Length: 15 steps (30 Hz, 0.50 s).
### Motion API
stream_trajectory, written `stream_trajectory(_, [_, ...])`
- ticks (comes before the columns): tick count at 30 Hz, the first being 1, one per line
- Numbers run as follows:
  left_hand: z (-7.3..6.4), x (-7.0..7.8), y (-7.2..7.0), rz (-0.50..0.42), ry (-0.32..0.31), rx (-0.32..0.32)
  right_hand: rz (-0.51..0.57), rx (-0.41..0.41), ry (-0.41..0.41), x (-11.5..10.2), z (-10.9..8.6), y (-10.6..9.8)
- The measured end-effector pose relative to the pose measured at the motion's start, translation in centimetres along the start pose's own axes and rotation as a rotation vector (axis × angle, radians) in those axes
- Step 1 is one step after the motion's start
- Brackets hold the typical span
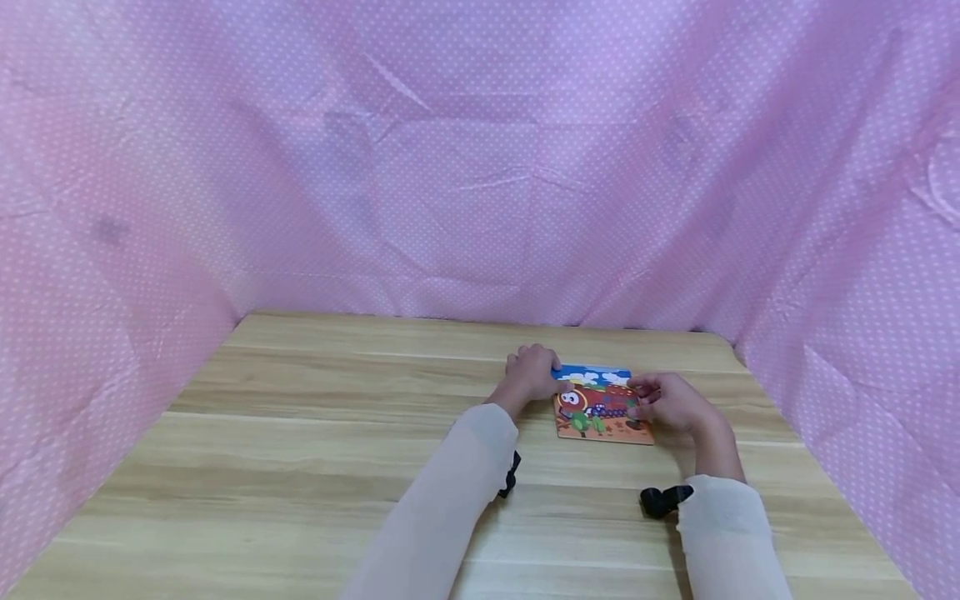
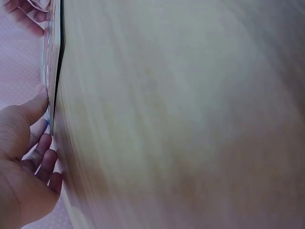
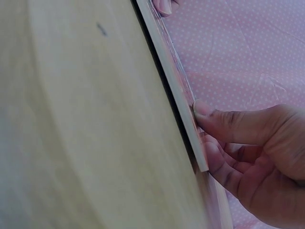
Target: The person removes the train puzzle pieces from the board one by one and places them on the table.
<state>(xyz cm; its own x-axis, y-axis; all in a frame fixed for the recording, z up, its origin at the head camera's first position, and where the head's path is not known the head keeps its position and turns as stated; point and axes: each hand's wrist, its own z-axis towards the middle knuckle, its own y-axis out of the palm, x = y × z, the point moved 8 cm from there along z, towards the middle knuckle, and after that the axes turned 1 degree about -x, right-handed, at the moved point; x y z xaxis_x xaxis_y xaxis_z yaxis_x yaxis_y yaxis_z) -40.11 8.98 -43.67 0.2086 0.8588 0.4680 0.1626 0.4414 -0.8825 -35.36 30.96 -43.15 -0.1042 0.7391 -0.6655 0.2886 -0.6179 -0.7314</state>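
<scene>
Room over table [image 1: 577, 525] between sleeves [image 1: 450, 492]; fingers [image 3: 238, 125] flank board [image 1: 600, 407], pink cloth [image 1: 465, 200] blocks behind

both arms [image 1: 435, 508] forward, left hand [image 1: 532, 372] opposite right hand [image 1: 671, 403], fingers [image 3: 221, 164] in a pinch

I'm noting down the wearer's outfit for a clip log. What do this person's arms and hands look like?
The left hand and right hand are bare, without gloves. The left sleeve and right sleeve are pale cream, with no visible pattern. A small black device juts from the left sleeve's inner side, another from the right's.
</scene>
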Motion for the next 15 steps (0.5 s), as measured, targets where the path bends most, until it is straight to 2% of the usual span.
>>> stream_trajectory(8, [0.2,-0.33,0.07,-0.051,-0.015,-0.009,0.035,-0.006,0.029,0.26,0.21,0.08])
stream_trajectory(15, [0.28,-0.28,0.35,-0.046,-0.006,-0.033,0.035,-0.007,0.025,0.14,0.07,0.04])
